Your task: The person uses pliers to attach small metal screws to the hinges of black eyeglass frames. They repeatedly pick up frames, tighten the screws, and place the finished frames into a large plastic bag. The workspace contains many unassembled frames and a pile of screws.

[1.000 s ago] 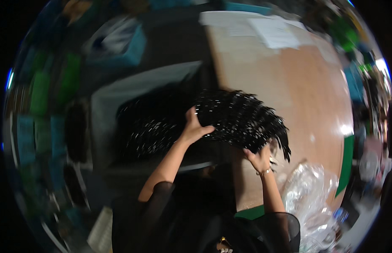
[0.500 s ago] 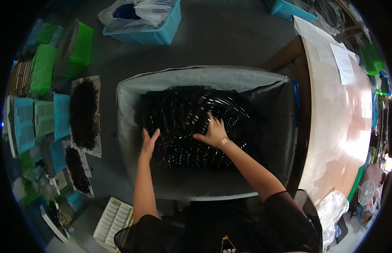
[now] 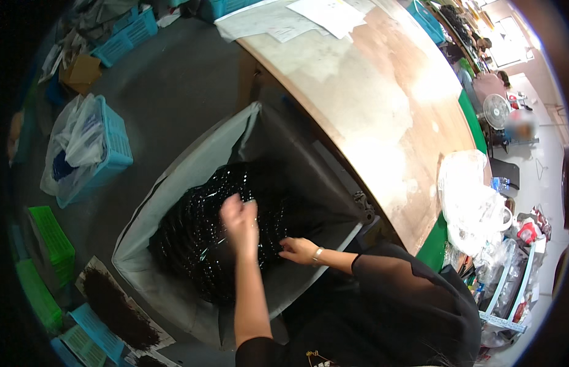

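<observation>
A large bin [image 3: 174,189] lined with grey-black sheeting holds a heap of glossy black material [image 3: 198,235], glinting in rows of small highlights. Whether it is strands or small pieces I cannot tell. Over the middle of the heap is my left hand [image 3: 240,223], raised, with its bent fingers smeared by motion. My right hand [image 3: 298,250], with a light band at the wrist, is at the heap's near right side. Its fingers are curled together at the black material; anything between them is too small to make out.
A wooden table [image 3: 333,79] with papers [image 3: 327,15] borders the bin on the right. Clear plastic bags [image 3: 465,196] lie at its near end. A blue crate [image 3: 116,137] and green crates [image 3: 52,241] stand left. Dark material [image 3: 116,306] lies on paper at lower left.
The view has swung to the right, so the bin appears turned and more table shows. My left hand has lifted over the heap; my right hand has drawn back toward the near right side.
</observation>
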Available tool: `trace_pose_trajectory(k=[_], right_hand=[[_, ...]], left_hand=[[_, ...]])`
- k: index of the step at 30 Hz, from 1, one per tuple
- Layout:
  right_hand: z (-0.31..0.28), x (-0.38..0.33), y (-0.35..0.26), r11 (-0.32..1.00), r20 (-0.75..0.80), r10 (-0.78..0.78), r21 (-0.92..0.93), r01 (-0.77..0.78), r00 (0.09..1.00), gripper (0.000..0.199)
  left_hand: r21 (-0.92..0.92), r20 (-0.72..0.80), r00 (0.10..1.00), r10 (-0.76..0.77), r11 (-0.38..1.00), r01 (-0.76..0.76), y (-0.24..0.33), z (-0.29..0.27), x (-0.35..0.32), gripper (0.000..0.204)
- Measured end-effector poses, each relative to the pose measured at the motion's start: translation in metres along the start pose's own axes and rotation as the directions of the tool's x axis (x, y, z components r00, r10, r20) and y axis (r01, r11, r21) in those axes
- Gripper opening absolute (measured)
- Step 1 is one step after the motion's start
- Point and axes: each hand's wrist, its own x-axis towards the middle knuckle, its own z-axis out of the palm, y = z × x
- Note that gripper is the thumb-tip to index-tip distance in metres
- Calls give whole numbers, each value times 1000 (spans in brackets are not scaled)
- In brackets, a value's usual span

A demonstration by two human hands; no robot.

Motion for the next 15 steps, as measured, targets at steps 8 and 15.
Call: trace_pose_trajectory(k=[8, 15], right_hand=[[-108, -143, 64, 914, -460, 332, 372, -161, 823, 28], [-62, -143, 155, 29, 210, 381, 971, -239, 900, 55]], left_hand=[[-154, 229, 965, -130, 974, 168, 39, 245, 2, 40], [-28, 359, 933, -12, 999, 24, 33, 248, -12, 39]])
